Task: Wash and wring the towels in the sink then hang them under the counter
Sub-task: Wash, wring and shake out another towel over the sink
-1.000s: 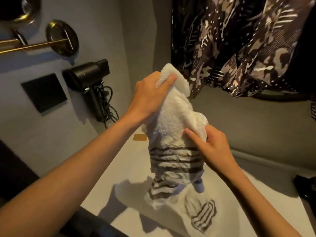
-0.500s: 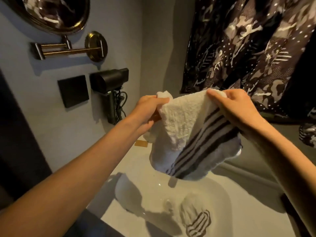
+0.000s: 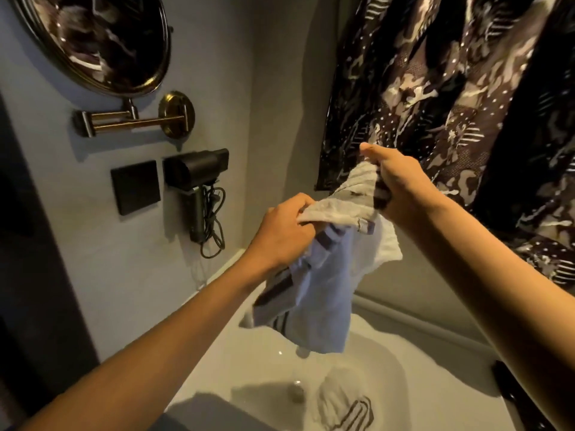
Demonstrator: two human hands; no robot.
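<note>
**Towel stretched between both hands over the sink**

Since half a second ago the right hand (image 3: 401, 181) has risen and pulled away to the right, and the towel (image 3: 314, 293), then held up as a broad face, now hangs twisted between the two hands with its striped end drooping lower. The left hand (image 3: 283, 234) sits lower and to the left, fingers curled round one bunched edge of the towel; the right hand's grip is closed on the other end, thumb sticking up. The cloth between them is drawn into a taut band, and the rest falls in a loose fold above the sink (image 3: 249, 365).

In the basin, by the drain (image 3: 297, 391), lies a second towel (image 3: 345, 405), white with dark stripes, crumpled.

On the wall at the left hang a round mirror (image 3: 102, 42) on a brass arm (image 3: 133, 121), a black square plate (image 3: 136, 187) and a black hairdryer (image 3: 196, 169) with its coiled cord. A dark patterned curtain (image 3: 451, 88) hangs behind the right hand.
</note>
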